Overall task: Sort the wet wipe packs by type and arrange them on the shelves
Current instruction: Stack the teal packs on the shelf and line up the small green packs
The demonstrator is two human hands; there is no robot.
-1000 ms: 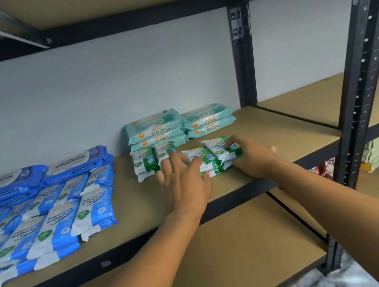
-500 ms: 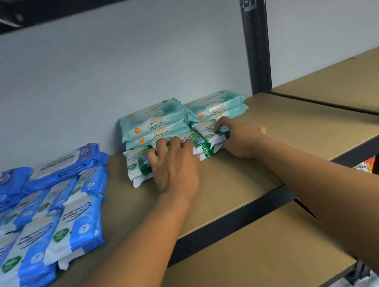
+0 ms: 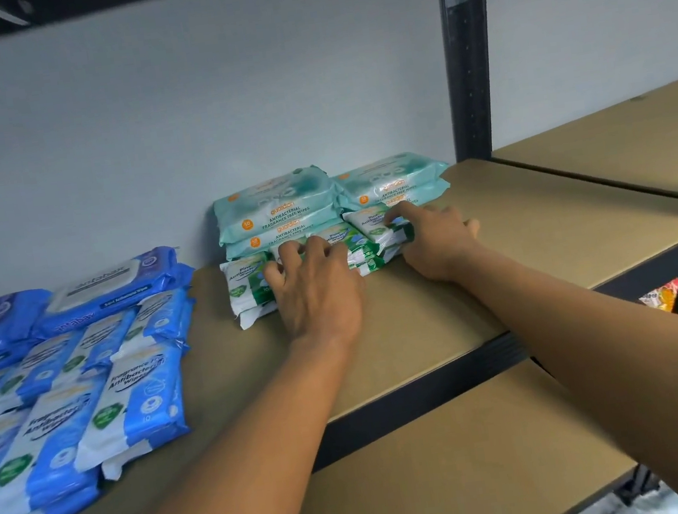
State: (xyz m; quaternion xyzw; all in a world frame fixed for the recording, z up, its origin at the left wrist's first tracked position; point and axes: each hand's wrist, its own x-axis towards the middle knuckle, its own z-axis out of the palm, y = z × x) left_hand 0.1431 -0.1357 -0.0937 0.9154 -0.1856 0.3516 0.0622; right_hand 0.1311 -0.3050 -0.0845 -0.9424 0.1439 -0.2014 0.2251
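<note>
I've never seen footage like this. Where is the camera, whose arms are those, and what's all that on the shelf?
No machine here: these are a person's two bare arms, filmed by a wide-angle camera worn on the head, looking forward and down, so the arms reach in from below. On the brown shelf lie wet wipe packs sorted in groups: blue packs at the left, teal packs stacked at the back by the wall, small green-and-white packs in front of those. The left hand and the right hand both curl their fingers over the green-and-white packs, seemingly tidying that row.
</note>
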